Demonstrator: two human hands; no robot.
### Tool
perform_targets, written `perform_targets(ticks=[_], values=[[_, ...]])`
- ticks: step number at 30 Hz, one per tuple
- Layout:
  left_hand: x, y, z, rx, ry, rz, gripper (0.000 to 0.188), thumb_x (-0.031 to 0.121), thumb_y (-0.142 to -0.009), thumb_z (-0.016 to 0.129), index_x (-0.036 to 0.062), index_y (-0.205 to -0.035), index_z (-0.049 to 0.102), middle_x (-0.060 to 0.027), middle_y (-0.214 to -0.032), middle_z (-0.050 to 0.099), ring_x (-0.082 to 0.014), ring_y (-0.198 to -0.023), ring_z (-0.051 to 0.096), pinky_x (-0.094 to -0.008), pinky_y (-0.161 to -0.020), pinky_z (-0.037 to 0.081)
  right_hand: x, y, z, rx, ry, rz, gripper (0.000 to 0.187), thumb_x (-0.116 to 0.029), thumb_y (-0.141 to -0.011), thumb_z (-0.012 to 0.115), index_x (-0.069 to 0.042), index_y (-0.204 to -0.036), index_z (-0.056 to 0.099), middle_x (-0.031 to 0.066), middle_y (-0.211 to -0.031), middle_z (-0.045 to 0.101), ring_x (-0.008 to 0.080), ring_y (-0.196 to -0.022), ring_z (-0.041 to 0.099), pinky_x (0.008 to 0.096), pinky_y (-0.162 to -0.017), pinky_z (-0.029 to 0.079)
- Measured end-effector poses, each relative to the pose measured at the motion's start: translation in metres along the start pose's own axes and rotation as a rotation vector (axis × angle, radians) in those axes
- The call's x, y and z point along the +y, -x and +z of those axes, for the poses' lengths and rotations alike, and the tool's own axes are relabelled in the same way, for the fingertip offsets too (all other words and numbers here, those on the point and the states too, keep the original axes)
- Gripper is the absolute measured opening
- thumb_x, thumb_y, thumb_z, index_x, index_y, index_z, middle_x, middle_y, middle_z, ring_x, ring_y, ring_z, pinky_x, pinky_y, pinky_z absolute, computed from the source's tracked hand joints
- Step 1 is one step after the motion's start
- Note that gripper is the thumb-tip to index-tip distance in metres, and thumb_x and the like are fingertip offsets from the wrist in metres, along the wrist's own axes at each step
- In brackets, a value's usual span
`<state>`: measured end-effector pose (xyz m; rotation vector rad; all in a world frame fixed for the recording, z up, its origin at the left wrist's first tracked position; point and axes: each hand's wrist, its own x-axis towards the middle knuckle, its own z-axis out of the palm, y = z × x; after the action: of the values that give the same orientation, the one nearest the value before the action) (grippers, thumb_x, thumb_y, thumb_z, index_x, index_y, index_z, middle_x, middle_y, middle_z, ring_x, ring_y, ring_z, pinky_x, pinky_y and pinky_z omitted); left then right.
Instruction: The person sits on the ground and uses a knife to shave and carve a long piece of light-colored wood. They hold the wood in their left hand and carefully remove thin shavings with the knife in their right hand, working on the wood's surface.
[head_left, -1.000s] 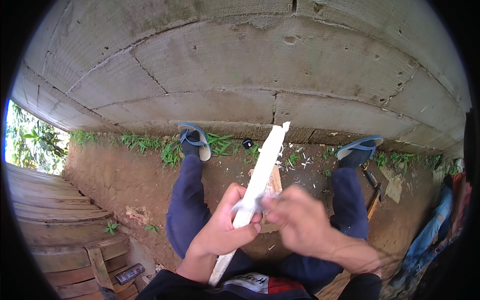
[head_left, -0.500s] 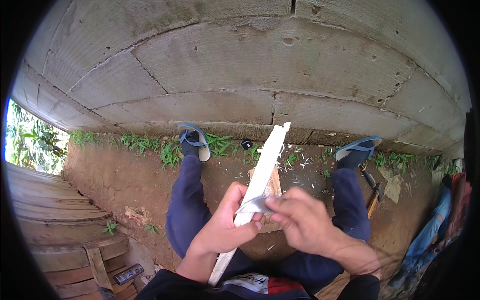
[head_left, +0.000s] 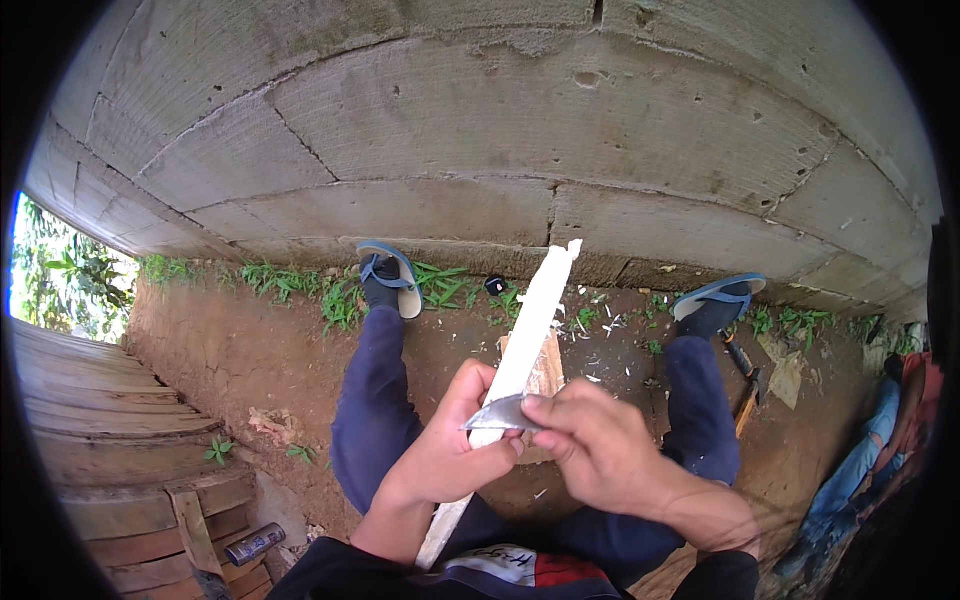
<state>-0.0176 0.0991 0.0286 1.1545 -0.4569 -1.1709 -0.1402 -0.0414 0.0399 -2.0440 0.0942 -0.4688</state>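
Observation:
A long pale strip of wood slants up from my lap toward the wall, its far end ragged with small curls. My left hand is wrapped round its lower middle, thumb on the near side. In my right hand is a knife, its short grey curved blade lying across the wood just above my left thumb. My right fingers hide the knife's handle. Below the strip, between my legs, a brown wooden block rests on the ground.
White shavings lie scattered on the dirt. A hammer is beside my right foot. Ahead stands a block wall. Wooden planks and a can are at left. Another person's jeans show at far right.
The knife blade has turned slightly and slid a little down the wood toward my left thumb. My left hand keeps its grip. At far right, the other person has shifted a little.

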Motion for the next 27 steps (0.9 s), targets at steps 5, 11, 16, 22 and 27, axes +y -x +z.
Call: perform_targets(ticks=[5,11,16,22,27], values=[[0.002,0.004,-0.002,-0.003,-0.002,-0.062,0.04,-0.004,-0.077,0.057,0.0048,-0.111,0.037,-0.0014,-0.09,0.048,-0.0053,-0.081,0.047,-0.0224,-0.069,0.042,0.013,-0.003,-0.004,0.116,0.035,-0.003,0.029,-0.003,-0.085,0.064,-0.003,-0.114,0.061,0.0145,-0.085,0.057,0.0304,-0.069,0.06,0.0365,-0.06,0.05],[0.001,0.003,-0.003,-0.042,0.052,-0.062,0.039,-0.004,-0.076,0.056,0.0057,-0.109,0.037,-0.0011,-0.09,0.048,-0.0055,-0.08,0.047,-0.0221,-0.068,0.042,0.023,-0.005,-0.011,0.162,0.097,-0.006,0.032,-0.003,-0.084,0.064,-0.007,-0.116,0.062,0.0126,-0.083,0.058,0.0295,-0.068,0.06,0.0361,-0.058,0.05],[-0.003,0.002,-0.006,-0.021,0.005,-0.053,0.038,-0.004,-0.076,0.056,0.0057,-0.108,0.038,-0.0008,-0.09,0.048,-0.0056,-0.08,0.047,-0.0217,-0.067,0.041,0.021,-0.008,-0.011,0.113,0.042,-0.023,0.031,-0.004,-0.085,0.065,-0.004,-0.116,0.061,0.0145,-0.083,0.058,0.029,-0.069,0.062,0.0355,-0.059,0.051],[-0.005,0.001,-0.003,-0.067,0.023,-0.025,0.038,-0.004,-0.077,0.056,0.006,-0.109,0.038,-0.0007,-0.09,0.048,-0.0046,-0.081,0.047,-0.0208,-0.068,0.041,0.009,-0.005,-0.003,0.125,0.068,0.001,0.027,-0.005,-0.085,0.065,-0.004,-0.112,0.062,0.0145,-0.082,0.059,0.0287,-0.069,0.062,0.0355,-0.061,0.052],[-0.002,0.004,-0.004,-0.084,0.068,-0.081,0.04,-0.005,-0.078,0.056,0.0066,-0.111,0.038,-0.001,-0.09,0.049,-0.0045,-0.081,0.047,-0.0217,-0.068,0.041,0.002,-0.001,0.002,0.079,0.113,-0.011,0.025,-0.001,-0.084,0.065,-0.002,-0.108,0.062,0.0145,-0.085,0.06,0.0302,-0.073,0.063,0.0359,-0.065,0.052]])
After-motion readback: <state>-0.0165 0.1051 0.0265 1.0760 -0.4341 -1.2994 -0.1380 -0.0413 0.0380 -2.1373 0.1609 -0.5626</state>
